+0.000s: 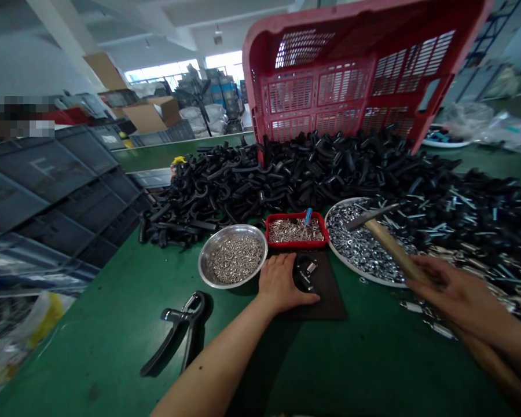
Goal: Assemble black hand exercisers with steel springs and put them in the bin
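My left hand (pixel 282 282) rests on a dark square mat (pixel 332 295), its thumb and fingers curved around a black hand grip exerciser (pixel 304 278) with a small silver spring (pixel 311 267). The palm covers part of that piece. My right hand (pixel 458 292) is closed on the wooden handle of a hammer (pixel 388 243), raised with its metal head over a round tray of small metal parts (pixel 351 246). Left of my left forearm lies another black hand grip exerciser (pixel 184 324) with a spring at its top, its two handles spread.
A steel bowl of small rings (pixel 234 258) and a red tray of pins (pixel 295 230) stand behind the mat. Beyond them spreads a heap of black handles (pixel 243 179) under a tipped red crate (pixel 312 95). Springs (pixel 438 329) lie right; grey crates (pixel 47 174) stand left.
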`<state>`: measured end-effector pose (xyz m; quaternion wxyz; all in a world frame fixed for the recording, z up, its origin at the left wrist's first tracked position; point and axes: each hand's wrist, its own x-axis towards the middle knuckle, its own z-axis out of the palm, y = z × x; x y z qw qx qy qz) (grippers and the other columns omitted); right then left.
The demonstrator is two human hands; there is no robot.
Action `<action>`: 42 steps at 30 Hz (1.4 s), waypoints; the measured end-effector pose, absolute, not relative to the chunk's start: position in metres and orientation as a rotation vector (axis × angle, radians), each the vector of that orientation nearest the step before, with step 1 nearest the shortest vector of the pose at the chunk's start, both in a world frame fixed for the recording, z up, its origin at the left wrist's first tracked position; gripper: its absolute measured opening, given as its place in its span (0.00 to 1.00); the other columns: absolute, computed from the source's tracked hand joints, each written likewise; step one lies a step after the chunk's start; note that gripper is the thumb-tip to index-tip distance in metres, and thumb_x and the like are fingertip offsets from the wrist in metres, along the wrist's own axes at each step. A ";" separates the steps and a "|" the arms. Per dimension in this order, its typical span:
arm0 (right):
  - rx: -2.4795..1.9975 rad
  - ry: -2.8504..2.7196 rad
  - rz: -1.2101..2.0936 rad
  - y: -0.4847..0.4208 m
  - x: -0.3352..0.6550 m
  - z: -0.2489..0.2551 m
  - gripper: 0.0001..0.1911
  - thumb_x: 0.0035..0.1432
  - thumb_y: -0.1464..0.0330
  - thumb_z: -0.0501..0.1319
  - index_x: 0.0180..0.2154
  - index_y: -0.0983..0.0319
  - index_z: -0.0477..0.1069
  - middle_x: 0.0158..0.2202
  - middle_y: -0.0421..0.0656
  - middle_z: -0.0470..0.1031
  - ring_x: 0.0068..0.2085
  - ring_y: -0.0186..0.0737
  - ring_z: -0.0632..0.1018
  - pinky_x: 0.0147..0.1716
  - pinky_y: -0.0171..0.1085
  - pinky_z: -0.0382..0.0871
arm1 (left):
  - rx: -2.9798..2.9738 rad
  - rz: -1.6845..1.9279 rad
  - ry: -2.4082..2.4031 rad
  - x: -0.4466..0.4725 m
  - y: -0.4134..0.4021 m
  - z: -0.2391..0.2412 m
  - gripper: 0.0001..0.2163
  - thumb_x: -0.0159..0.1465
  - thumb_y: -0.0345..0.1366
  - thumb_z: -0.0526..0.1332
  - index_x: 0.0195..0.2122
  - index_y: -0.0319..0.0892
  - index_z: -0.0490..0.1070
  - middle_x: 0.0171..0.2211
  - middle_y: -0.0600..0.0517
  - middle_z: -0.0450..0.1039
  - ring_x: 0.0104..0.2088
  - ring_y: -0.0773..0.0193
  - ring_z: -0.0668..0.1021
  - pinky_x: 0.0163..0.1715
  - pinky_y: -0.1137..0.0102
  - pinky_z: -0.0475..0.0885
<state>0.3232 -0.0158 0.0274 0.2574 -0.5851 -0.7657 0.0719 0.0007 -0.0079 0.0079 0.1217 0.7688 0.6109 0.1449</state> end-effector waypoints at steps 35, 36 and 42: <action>-1.796 -2.298 -0.271 0.036 0.368 0.026 0.19 0.50 0.63 0.57 0.44 0.62 0.71 0.34 0.53 0.76 0.32 0.53 0.76 0.30 0.47 0.70 | 2.453 0.253 1.809 0.009 -0.037 0.007 0.32 0.56 0.54 0.53 0.55 0.35 0.60 0.42 0.41 0.69 0.41 0.51 0.70 0.36 0.63 0.69; -1.741 -2.325 -0.361 0.034 0.354 0.028 0.18 0.50 0.65 0.56 0.44 0.62 0.71 0.36 0.54 0.75 0.35 0.55 0.76 0.33 0.50 0.69 | 2.461 0.259 1.777 0.008 -0.034 0.012 0.31 0.56 0.54 0.54 0.54 0.35 0.62 0.42 0.41 0.69 0.41 0.51 0.70 0.37 0.63 0.68; -0.976 -2.463 0.311 0.023 0.227 0.045 0.18 0.57 0.66 0.53 0.50 0.60 0.66 0.49 0.46 0.71 0.51 0.43 0.69 0.50 0.46 0.62 | 2.028 0.447 1.433 -0.007 -0.005 0.060 0.24 0.60 0.54 0.47 0.40 0.42 0.73 0.37 0.48 0.74 0.36 0.59 0.74 0.37 0.67 0.68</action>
